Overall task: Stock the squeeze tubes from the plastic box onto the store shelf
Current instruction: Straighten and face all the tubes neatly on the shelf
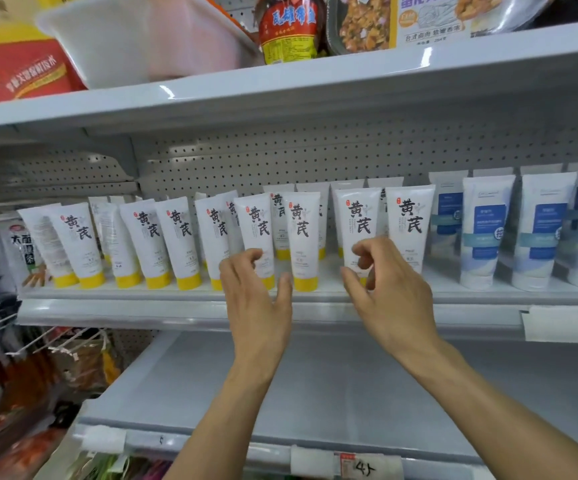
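Fronting yellow-capped squeeze tubes (176,237) on the shelf (124,308): left hand (256,303) grasps a front tube (259,226); whether the right hand (393,299), fingers curled, holds anything is unclear. Next, probably refill from the plastic box (124,39).

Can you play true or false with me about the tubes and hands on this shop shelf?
1. The yellow-capped tubes stand with their caps down. True.
2. The white plastic box sits on the floor. False: it is on the upper shelf, above the tubes.
3. The blue-label tubes stand to the right of the yellow-capped tubes. True.
4. Only one hand is up at the tubes. False: both the left hand and the right hand are in front of the yellow-capped tubes.
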Tool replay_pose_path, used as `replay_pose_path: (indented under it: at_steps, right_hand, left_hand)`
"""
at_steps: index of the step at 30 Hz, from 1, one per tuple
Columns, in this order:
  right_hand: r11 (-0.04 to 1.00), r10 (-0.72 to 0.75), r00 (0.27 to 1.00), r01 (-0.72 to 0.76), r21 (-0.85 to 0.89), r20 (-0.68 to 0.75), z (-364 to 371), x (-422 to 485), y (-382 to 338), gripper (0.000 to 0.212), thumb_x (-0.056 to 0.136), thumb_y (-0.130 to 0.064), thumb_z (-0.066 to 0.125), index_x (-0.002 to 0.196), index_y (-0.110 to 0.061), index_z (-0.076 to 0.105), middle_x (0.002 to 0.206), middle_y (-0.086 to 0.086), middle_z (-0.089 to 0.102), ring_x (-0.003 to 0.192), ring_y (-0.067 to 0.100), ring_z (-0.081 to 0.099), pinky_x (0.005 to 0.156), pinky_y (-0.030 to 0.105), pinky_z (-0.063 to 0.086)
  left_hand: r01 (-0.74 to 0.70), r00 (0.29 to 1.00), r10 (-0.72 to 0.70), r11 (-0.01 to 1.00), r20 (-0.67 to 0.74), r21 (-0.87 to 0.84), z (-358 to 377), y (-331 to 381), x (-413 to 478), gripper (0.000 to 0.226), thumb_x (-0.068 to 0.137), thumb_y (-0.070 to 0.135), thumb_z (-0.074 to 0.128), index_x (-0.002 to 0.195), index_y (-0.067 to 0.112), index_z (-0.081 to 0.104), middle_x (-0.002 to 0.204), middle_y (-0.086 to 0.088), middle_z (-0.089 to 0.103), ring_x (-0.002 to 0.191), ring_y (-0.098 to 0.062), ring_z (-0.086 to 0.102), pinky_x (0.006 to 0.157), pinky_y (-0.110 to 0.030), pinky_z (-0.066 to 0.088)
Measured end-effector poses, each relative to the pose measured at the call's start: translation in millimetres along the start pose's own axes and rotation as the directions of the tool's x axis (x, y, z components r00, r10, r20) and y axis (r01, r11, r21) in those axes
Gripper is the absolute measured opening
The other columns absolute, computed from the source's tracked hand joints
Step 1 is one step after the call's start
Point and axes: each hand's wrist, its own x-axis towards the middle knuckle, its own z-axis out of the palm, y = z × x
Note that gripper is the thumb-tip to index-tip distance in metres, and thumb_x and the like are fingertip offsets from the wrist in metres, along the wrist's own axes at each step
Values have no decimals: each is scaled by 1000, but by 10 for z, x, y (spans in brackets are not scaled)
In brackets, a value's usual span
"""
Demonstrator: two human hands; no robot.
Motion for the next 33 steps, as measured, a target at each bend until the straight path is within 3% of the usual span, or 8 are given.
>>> replay_pose_path:
  at_steps: [2, 6, 9, 13, 16, 21, 28, 33]
  right_hand:
    - [999, 33, 999, -32, -17, 43, 124, 41, -132, 35, 90, -37, 60, 118, -21, 45, 108, -9, 58, 82, 13, 56, 66, 29, 41]
    - [981, 172, 977, -157, -115, 127, 370, 140, -305, 56, 89, -45, 59, 130, -18, 31, 116, -1, 62, 103, 26, 62, 75, 35, 45]
    - [961, 237, 964, -214, -175, 123, 511, 194, -410, 63, 86, -49, 60, 129, -17, 28, 120, 3, 63, 107, 30, 61, 76, 38, 46]
    - [921, 294, 951, -255, -294, 95, 625, 292, -553, 71, 83, -56, 61, 128, -11, 28, 120, 7, 60, 105, 31, 61, 66, 36, 36]
    - [894, 306, 948, -256, -367, 85, 693, 320, -594, 69, 84, -54, 60, 126, -9, 28, 119, 7, 58, 105, 29, 61, 64, 35, 33]
    - [880, 331, 942, -286, -380, 59, 710, 326, -562, 61, 88, -38, 57, 130, -6, 27, 114, 8, 62, 100, 31, 62, 64, 33, 34]
    - [868, 332, 941, -280, -409, 61, 706, 283, -516, 63, 87, -46, 60, 129, -6, 34, 112, 8, 64, 104, 30, 62, 68, 35, 42]
    - [866, 337, 940, -287, -410, 55, 707, 293, -510, 52, 87, -43, 59, 119, -9, 38, 110, 7, 65, 101, 30, 63, 69, 35, 42]
  left_hand:
    - [46, 998, -46, 999, 46, 2, -78, -151, 78, 51, 85, 17, 66, 128, 11, 39, 126, 0, 38, 117, -18, 45, 92, -24, 36]
    - [97, 972, -98, 995, 216, 14, -89, -348, 257, 66, 87, 24, 65, 139, 16, 26, 142, -2, 42, 126, -18, 48, 101, -35, 42]
    - [24, 961, -32, 999, 276, 34, -39, -422, 388, 66, 83, 24, 67, 135, 17, 28, 134, 1, 51, 120, -19, 53, 92, -37, 47]
    - [-26, 950, -8, 994, 313, 103, 1, -448, 503, 65, 81, 35, 72, 129, 13, 33, 124, -4, 51, 110, -25, 55, 80, -37, 47]
    - [-44, 944, 10, 994, 331, 95, 28, -467, 533, 63, 80, 36, 73, 124, 12, 34, 121, -6, 51, 110, -27, 53, 80, -38, 45]
    - [4, 922, 6, 1000, 387, -25, 33, -501, 565, 61, 81, 22, 71, 128, 12, 34, 120, -5, 59, 110, -23, 55, 75, -24, 35]
    - [-22, 906, 7, 999, 424, 29, 11, -521, 556, 67, 78, 31, 75, 130, 14, 36, 124, -5, 53, 113, -22, 50, 85, -30, 41]
    - [-12, 900, -8, 999, 436, 42, 21, -495, 577, 63, 80, 28, 73, 129, 12, 37, 127, -6, 52, 117, -24, 50, 89, -32, 40]
